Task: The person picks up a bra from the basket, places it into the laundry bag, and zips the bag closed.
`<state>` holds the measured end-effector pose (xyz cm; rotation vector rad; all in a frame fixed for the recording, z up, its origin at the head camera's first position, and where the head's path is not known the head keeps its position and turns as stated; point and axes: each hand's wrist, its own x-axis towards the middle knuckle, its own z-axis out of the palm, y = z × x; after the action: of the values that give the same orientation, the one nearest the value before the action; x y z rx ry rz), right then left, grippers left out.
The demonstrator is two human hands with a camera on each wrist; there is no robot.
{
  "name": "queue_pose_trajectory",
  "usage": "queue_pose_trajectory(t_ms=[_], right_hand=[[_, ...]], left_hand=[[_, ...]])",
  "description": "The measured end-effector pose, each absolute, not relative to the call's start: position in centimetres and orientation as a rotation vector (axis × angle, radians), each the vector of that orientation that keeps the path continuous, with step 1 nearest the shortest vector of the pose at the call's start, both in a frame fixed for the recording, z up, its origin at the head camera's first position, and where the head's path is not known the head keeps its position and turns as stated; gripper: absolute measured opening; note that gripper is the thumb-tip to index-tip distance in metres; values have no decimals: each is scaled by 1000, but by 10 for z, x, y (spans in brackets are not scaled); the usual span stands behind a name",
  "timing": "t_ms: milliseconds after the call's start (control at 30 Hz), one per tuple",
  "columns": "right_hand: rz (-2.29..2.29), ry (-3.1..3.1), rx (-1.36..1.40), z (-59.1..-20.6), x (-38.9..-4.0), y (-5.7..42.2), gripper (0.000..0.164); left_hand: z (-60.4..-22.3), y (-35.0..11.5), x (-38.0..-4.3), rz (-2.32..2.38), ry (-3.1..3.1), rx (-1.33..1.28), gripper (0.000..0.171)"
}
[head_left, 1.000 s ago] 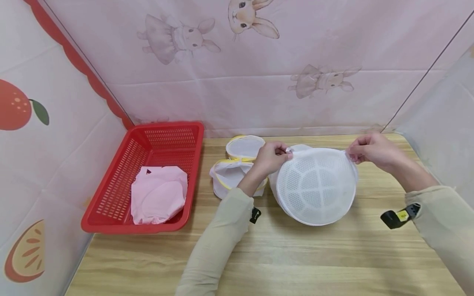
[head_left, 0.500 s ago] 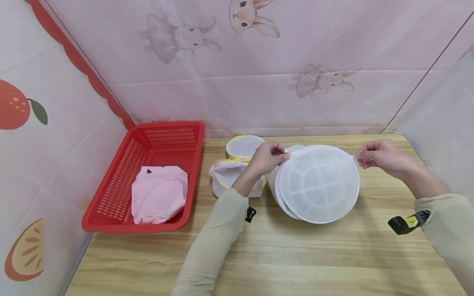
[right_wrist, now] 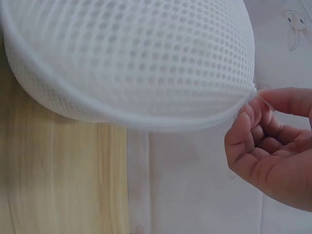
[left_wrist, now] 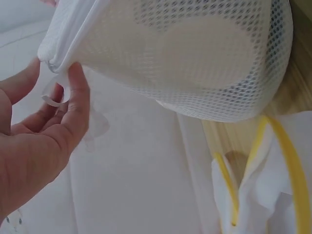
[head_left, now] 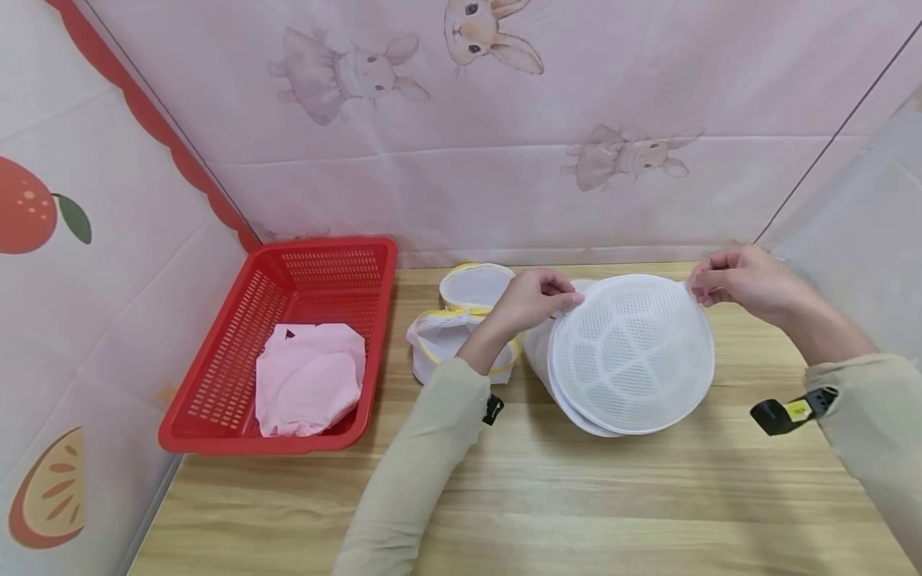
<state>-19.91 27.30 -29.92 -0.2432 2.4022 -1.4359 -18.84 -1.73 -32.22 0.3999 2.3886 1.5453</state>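
Observation:
A white mesh laundry bag [head_left: 637, 356] with a round end and pale stiff edging lies tilted over the wooden table. My left hand [head_left: 529, 300] pinches its upper left edge. In the left wrist view, a small white loop [left_wrist: 53, 101] hangs between those fingers at the zip corner, and a pale round shape shows through the mesh. On the opposite side, my right hand [head_left: 749, 284] pinches the upper right rim between thumb and fingertip; the right wrist view shows the mesh drawn to a point there.
Left of the laundry bag stands a smaller white mesh bag [head_left: 425, 368] with yellow trim, its round lid folded back. A red plastic basket [head_left: 387, 320] farther left holds a pink cloth [head_left: 310, 380]. Printed fabric walls [head_left: 490, 192] enclose the wooden table [head_left: 576, 512].
The laundry bag's round end has shifted right and turned slightly. My right hand has moved right with the rim, and my left hand has edged the same way.

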Motion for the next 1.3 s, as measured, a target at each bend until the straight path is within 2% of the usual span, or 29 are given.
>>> queue_pose_trajectory(t_ms=[167,600,1000,1300], right_hand=[[-1479,2368,-227,-296,-200,270,20],[-1456,2407,-226,-301,-196,268,19],[-1484,2347,-157,-320,-192,280,20],[-1584,2304,-197,-320,-189,280,21]], left_hand=[[-318,-13,-187,1395,2457,466,16],[-322,-8,-185,1406,2508,271,14],[-333,-23,-183,1496,2518,181,14],[-332,-29,-185,1475,2461,239,18]])
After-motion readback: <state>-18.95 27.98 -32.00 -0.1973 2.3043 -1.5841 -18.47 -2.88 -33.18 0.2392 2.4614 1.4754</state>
